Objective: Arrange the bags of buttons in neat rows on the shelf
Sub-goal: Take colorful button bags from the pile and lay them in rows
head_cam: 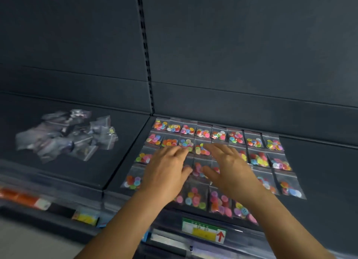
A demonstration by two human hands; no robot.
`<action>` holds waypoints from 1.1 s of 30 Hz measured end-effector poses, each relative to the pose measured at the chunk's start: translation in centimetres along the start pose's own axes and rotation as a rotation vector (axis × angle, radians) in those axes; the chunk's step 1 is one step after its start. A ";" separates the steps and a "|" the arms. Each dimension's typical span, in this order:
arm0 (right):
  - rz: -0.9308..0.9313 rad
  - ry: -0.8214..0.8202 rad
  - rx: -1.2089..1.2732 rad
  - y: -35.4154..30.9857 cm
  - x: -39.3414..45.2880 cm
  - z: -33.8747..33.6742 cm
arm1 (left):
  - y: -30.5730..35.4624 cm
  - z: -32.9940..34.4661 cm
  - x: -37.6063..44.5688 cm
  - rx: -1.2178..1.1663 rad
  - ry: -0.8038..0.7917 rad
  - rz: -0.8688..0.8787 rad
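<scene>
Small clear bags of coloured buttons (pixel 253 141) lie flat in several rows on the dark shelf (pixel 319 171), from the back wall to the front edge. My left hand (pixel 166 171) hovers palm down over the middle of the rows, fingers spread, nothing in it. Just to its right, my right hand (pixel 230 167) is held the same way, fingers apart and empty. Both hands cover some bags in the middle rows. A loose heap of more clear bags (pixel 67 136) lies on the shelf section to the left.
A slotted upright (pixel 146 55) divides the dark back wall. Price-tag strips run along the front edge, with a green and yellow label with a red arrow (pixel 203 230) and orange and yellow labels (pixel 25 198) at the left. The shelf's right part is bare.
</scene>
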State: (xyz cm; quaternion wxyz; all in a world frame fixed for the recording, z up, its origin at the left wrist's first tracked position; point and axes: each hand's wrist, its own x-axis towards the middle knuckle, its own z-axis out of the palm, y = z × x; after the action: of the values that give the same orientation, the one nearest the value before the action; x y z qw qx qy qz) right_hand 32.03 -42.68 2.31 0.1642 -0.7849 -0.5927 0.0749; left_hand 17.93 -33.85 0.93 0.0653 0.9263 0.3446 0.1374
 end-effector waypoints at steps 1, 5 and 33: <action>-0.027 -0.007 -0.003 -1.4 0.8 0.5 | -1.7 -0.6 -0.5 0.017 0.008 -0.022; -0.141 -0.032 -0.008 -7.6 4.1 3.2 | -8.7 -2.6 -2.3 0.069 0.024 -0.103; -0.145 -0.172 -0.196 -33.6 18.5 17.8 | -42.7 -7.1 -8.8 0.048 -0.003 -0.357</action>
State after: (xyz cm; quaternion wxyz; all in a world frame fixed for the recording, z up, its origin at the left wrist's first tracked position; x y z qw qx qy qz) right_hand 1.37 -13.86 -1.26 0.0404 -0.7430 -0.6642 0.0714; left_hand -17.09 -7.21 -3.35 0.0670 0.8518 0.5069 0.1138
